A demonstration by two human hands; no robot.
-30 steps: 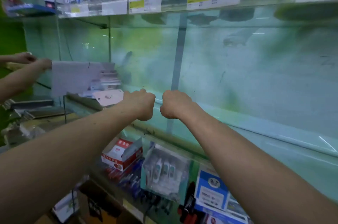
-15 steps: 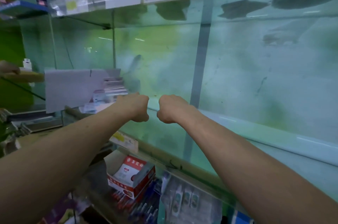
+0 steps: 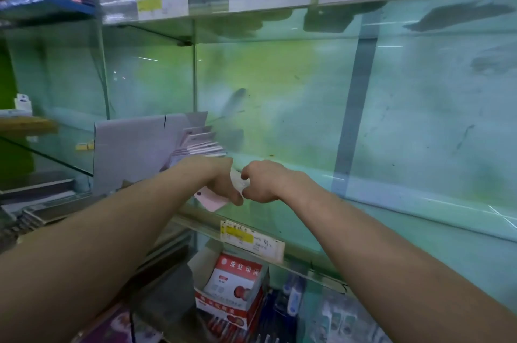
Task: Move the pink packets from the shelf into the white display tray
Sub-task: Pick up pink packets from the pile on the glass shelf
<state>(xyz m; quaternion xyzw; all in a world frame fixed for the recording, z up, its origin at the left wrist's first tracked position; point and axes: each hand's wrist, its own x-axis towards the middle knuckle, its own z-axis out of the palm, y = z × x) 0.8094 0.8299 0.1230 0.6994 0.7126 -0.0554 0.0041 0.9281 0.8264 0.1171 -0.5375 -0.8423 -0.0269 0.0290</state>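
Now gripping pink packets (image 3: 211,201) in L hand (image 3: 221,179), just above glass shelf (image 3: 461,244); pinching same stack's edge w/ R hand (image 3: 265,181). Best to square stack btwn both hands, keep it pressed flat, then slide upright into white display tray (image 3: 131,149), beyond at left, alongside more packets (image 3: 201,144).
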